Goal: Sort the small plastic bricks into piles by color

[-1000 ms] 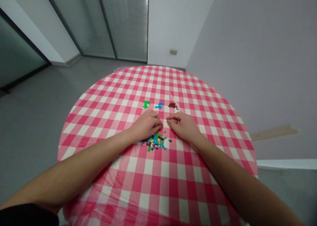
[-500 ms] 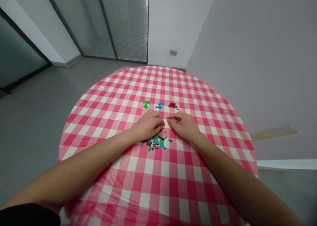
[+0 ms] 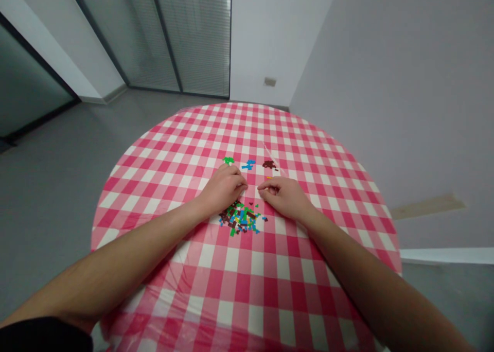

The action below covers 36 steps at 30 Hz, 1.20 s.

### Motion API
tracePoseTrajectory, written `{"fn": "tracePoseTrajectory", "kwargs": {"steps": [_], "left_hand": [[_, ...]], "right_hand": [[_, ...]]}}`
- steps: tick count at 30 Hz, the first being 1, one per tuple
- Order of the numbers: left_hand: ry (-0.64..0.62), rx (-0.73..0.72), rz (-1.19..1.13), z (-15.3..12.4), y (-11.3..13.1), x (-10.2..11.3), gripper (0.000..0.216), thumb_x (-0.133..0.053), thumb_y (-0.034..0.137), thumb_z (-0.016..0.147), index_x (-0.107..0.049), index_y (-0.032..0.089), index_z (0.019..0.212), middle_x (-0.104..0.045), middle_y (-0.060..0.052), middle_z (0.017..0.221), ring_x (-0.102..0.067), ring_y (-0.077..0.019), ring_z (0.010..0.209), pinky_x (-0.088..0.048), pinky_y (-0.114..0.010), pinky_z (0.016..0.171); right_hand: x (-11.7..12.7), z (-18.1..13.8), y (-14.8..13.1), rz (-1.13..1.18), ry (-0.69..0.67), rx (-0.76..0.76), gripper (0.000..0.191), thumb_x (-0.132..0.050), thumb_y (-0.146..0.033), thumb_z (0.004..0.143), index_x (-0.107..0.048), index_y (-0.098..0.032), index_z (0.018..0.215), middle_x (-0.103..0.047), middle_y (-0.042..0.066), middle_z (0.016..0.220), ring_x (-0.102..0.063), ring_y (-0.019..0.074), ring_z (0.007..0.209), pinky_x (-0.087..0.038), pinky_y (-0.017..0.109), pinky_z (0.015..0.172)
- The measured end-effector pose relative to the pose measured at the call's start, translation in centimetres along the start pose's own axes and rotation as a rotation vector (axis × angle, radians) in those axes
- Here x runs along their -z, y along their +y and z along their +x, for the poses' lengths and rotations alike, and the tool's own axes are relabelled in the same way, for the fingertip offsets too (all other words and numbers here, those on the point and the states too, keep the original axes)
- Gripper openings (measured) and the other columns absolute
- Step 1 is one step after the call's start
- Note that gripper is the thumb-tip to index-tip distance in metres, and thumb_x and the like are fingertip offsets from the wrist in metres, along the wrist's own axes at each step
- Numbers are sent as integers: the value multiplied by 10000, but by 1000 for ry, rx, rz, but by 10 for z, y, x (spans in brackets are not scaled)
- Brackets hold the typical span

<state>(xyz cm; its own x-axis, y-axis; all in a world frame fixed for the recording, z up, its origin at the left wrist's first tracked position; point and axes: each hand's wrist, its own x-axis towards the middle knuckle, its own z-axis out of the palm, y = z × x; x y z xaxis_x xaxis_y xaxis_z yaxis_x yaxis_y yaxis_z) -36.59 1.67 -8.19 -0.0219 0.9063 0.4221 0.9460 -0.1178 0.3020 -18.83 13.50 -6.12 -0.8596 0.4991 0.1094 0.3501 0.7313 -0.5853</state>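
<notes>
A mixed heap of small green, blue and brown building bricks [image 3: 241,219] lies in the middle of the table. My left hand [image 3: 224,188] hovers at the heap's far left side with fingers curled together; whatever they may hold is hidden. Across a small gap, my right hand [image 3: 284,196] has thumb and forefinger pinched, and anything between them is too small to make out. Beyond the hands lie sorted groups: green bricks [image 3: 228,160], partly behind my left hand, blue bricks [image 3: 249,164] and dark brown bricks [image 3: 269,164]. A yellow-orange piece [image 3: 269,177] shows just past my right hand.
A red-and-white checked cloth [image 3: 247,290] covers the round table, with wrinkled clear plastic near its front left edge. Behind stand glass panels [image 3: 200,43] and a pale wall [image 3: 278,33] with a socket plate [image 3: 270,82].
My left hand has drawn back to the left, away from my right hand, revealing more of the heap and hiding part of the green group. My right hand has shifted slightly.
</notes>
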Motion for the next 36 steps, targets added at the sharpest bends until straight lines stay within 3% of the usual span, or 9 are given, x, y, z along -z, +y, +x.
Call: {"fn": "tracePoseTrajectory", "kwargs": {"steps": [5, 8, 18, 22, 25, 27, 33, 36], "left_hand": [[1, 14, 5, 0, -1, 0, 151, -619, 144, 857, -725, 182, 756, -644, -59, 786, -579, -226, 835, -444, -401, 808], [-1, 40, 10, -1, 1, 0, 151, -612, 143, 849, -722, 179, 753, -642, -61, 778, -583, -231, 844, -445, -407, 819], [50, 52, -42, -2, 2, 2, 94, -642, 165, 835, -718, 176, 781, -632, -61, 820, -571, -232, 862, -450, -405, 819], [109, 13, -103, -3, 7, 5, 89, -635, 178, 856, -710, 174, 809, -630, -55, 846, -567, -216, 860, -447, -389, 808], [155, -34, -164, -5, 12, 8, 86, -629, 181, 867, -709, 187, 837, -626, -40, 846, -570, -198, 855, -446, -373, 804], [167, -53, -193, -6, 14, 9, 80, -634, 188, 869, -711, 194, 845, -623, -32, 837, -572, -189, 846, -446, -363, 799], [214, -83, -220, -7, 16, 10, 50, -665, 196, 859, -713, 192, 846, -617, -25, 819, -570, -179, 826, -447, -350, 790], [238, -96, -227, -7, 17, 10, 41, -672, 202, 859, -712, 191, 856, -614, -24, 815, -566, -176, 816, -451, -343, 778]], "right_hand": [[6, -3, -3, 12, -192, 149, 181, -601, -209, 818, -778, -218, 855, -734, 31, 765, -625, 163, 672, -420, 273, 619], [7, -5, -5, 24, -237, 178, 164, -619, -205, 806, -779, -230, 831, -728, 26, 744, -620, 166, 668, -417, 279, 622], [2, -5, -1, -20, -239, 215, 168, -605, -214, 843, -773, -222, 842, -748, 39, 817, -651, 183, 743, -442, 286, 681], [3, -4, -2, 6, -74, 215, 157, -601, -213, 856, -755, -207, 887, -733, 46, 814, -639, 174, 733, -451, 285, 671], [2, -5, -3, 124, 109, 152, 145, -614, -239, 848, -745, -194, 892, -734, 57, 831, -646, 172, 724, -479, 290, 664], [0, -6, -3, 255, 155, 72, 119, -642, -249, 816, -737, -190, 855, -739, 56, 821, -658, 173, 705, -501, 292, 651], [-9, -4, -4, 752, 53, -123, 210, -756, -328, 706, -646, -183, 811, -680, 13, 655, -637, 154, 580, -511, 284, 559], [-11, -4, -5, 854, 12, -134, 276, -782, -317, 691, -569, -199, 822, -657, -16, 638, -620, 135, 553, -498, 268, 540]]}}
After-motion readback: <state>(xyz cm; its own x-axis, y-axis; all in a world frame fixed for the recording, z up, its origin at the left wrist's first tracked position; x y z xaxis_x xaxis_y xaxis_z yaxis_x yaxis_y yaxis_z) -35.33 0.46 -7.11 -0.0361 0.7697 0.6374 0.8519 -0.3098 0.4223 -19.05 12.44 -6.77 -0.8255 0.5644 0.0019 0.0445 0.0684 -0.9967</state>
